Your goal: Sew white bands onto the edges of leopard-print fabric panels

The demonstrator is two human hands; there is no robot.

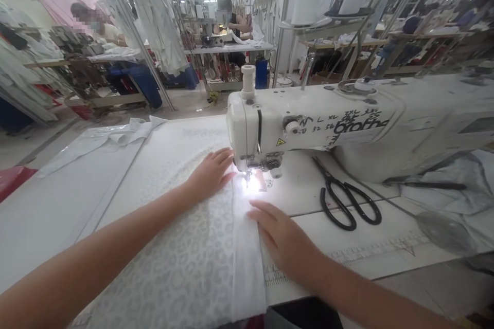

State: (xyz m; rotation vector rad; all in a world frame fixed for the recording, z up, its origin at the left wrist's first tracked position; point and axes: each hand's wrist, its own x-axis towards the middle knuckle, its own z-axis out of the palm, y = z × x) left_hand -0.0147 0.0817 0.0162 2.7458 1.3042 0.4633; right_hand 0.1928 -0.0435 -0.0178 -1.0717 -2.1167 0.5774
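Head view: left fingers point(221, 157) and right fingers point(266, 209), slightly spread, apparently rest on pale fabric point(189, 252).

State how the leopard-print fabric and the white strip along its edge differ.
The leopard-print fabric carries grey spots, whereas the white strip is plain. The fabric spreads wide; the strip is narrow. Both are pale and run toward the sewing machine.

in my head view, a bare left hand point(208, 172), a bare right hand point(289, 244), slim tapering fingers point(266, 211), uncovered wrists point(186, 196), slender forearms point(127, 239), bare as far as I can see them
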